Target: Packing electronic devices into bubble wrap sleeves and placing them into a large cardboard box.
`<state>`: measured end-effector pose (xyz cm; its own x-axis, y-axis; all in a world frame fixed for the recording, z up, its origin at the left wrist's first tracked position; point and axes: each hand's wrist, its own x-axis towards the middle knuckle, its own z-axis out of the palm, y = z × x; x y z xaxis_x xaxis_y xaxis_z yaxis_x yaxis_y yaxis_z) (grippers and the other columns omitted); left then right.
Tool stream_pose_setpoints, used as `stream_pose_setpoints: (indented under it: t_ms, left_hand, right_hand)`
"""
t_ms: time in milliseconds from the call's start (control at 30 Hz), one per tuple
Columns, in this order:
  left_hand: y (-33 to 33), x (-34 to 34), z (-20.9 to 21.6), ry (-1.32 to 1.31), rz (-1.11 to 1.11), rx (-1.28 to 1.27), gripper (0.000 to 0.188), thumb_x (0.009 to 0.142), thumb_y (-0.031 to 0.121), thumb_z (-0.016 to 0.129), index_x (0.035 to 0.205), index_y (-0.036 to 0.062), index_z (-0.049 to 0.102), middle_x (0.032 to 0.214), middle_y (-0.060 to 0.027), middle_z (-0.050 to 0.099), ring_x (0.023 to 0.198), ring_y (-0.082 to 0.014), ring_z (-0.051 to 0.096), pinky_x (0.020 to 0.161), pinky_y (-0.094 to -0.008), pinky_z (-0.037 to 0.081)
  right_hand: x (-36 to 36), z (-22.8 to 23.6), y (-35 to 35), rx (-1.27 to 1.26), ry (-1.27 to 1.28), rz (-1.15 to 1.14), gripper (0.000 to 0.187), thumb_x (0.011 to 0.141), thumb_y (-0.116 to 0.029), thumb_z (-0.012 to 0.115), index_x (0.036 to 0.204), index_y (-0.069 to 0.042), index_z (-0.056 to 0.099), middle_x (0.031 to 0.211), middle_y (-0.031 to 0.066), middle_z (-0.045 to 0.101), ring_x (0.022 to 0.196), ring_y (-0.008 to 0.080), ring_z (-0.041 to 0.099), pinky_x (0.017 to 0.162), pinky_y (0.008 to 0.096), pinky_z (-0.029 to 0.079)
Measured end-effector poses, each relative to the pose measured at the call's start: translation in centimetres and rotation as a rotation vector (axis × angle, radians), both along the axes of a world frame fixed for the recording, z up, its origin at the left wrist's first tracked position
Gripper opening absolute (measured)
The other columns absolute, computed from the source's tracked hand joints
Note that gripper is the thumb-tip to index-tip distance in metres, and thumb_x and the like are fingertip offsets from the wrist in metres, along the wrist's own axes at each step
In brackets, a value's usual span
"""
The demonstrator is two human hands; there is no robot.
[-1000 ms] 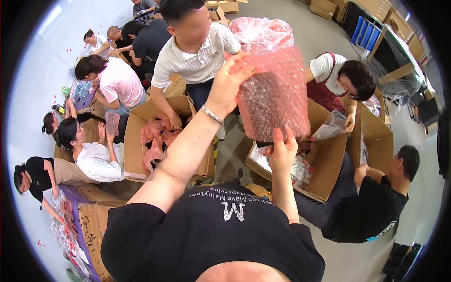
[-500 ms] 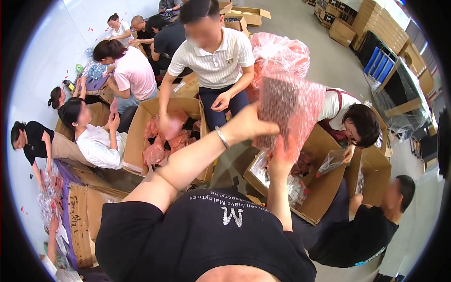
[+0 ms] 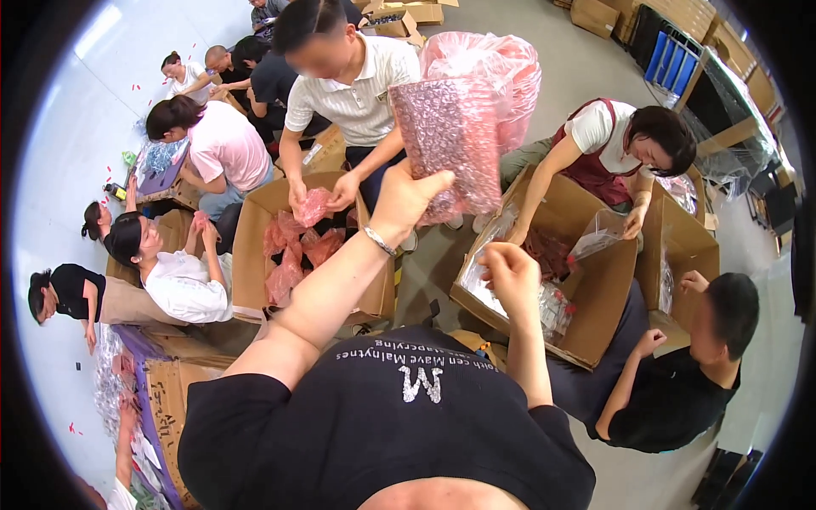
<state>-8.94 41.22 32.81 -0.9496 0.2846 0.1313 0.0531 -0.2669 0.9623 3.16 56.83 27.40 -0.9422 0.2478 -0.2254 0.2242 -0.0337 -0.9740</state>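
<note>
**Pink bubble wrap (image 3: 450,140) held one-handed**

In the head view, your left hand (image 3: 412,200) grips the wrap by its lower end, thumb across the near face, and the rest stands up above your fist. Your right hand (image 3: 512,276) is apart from it, near the right carton (image 3: 602,297), fingers loosely curled; at this angle you can't tell whether the fingertips meet. For a steady hold, lay the thumb flat, press lightly to spare the bubbles, and mind the upper end near the co-worker in the white shirt (image 3: 357,98).
</note>
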Motion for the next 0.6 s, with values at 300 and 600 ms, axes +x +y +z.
stream_pose_setpoints:
  t_ms: [300,600]
  left_hand:
    - [1.1,3.8,-2.1,-0.152,-0.301,-0.128,0.029,0.076,0.007,0.067,0.104,0.0006,0.059,0.102,-0.0047,0.061,0.091,-0.0117,0.057,0.080,-0.0270,0.046]
    - [-0.2,2.7,-8.8,-0.532,-0.479,-0.013,0.046,0.077,0.008,0.064,0.119,0.0026,0.045,0.111,-0.0070,0.055,0.101,-0.0215,0.055,0.083,-0.0400,0.050]
  right_hand:
    - [-4.3,4.0,-0.9,-0.465,0.590,0.038,0.055,0.079,-0.006,0.063,0.127,0.002,0.037,0.117,0.0089,0.050,0.108,0.0161,0.048,0.093,0.0303,0.038]
    - [-4.6,-4.7,-0.7,-1.104,0.380,0.193,0.043,0.081,-0.006,0.062,0.120,-0.001,0.045,0.112,0.0054,0.054,0.102,0.0122,0.051,0.090,0.0285,0.041]
